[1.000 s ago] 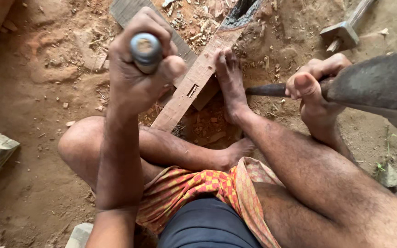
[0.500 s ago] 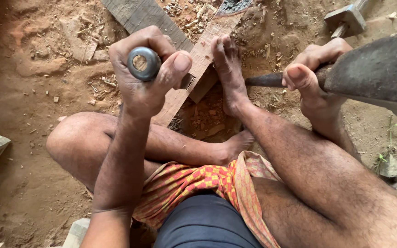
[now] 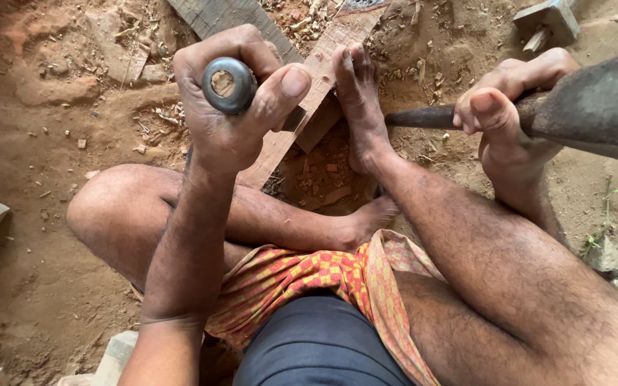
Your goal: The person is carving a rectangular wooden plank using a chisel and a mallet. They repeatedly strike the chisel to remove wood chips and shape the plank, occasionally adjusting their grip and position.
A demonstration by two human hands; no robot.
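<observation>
Left hand [image 3: 234,114] fisted round chisel [image 3: 229,86] over plank [image 3: 302,107]; right hand [image 3: 509,107] grips hammer [image 3: 581,107], raised clear of the foot [image 3: 359,107].

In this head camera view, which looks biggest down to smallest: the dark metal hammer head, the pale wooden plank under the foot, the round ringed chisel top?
1. Dark metal hammer head, though it is nearest the camera, so unsure.
2. Pale wooden plank, partly hidden.
3. Round ringed chisel top.

Chisel [image 3: 229,86] upright in left hand [image 3: 234,107] over wooden plank [image 3: 323,78]; foot [image 3: 357,107] on plank, right of chisel; hammer [image 3: 574,107] in right hand [image 3: 509,114], farther right.
</observation>
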